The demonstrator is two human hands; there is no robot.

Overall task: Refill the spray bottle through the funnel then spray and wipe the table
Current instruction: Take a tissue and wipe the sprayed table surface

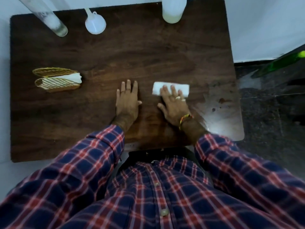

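My right hand (173, 104) lies flat with straight fingers pressing a folded white tissue (157, 88) onto the dark wooden table (148, 52). Beside it, my left hand (127, 101) rests flat on the bare wood, fingers spread. At the back left stands a clear bottle (49, 19), its top out of view. A white funnel (95, 23) lies on the table next to it. A white bottle (173, 11) stands at the back right, also cut off at the top.
A gold wire napkin holder (54, 80) with white napkins sits at the left. Wet sheen and a few dark spots (222, 103) show near the table's right edge. Dark floor and a green object (280, 63) lie to the right.
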